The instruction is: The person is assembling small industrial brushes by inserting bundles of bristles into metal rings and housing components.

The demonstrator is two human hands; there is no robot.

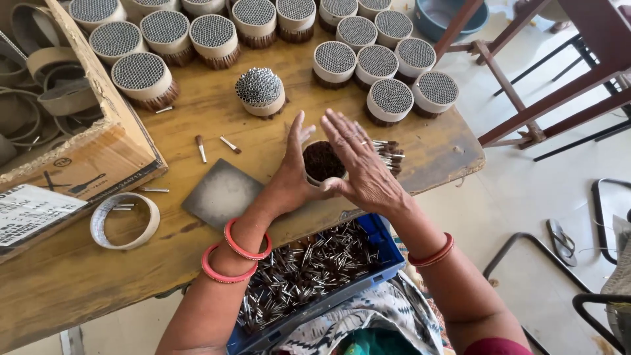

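Observation:
My left hand (289, 177) and my right hand (360, 164) press flat against the two sides of a round bundle of thin brown tubes (323, 161) standing on the wooden table (79, 276). Its dark brown ends face up. Fingers of both hands are straight and spread. A small pile of loose tubes (389, 152) lies just behind my right hand. A blue crate (378, 236) full of loose silver-tipped tubes rests on my lap below the table edge.
Many finished round bundles in paper rings (335, 62) stand at the table's back. One uneven bundle (261, 92) stands alone. A grey flat plate (220, 194), an empty paper ring (125, 220) and a cardboard box of rings (72, 118) sit left. Metal frames (526, 98) stand right.

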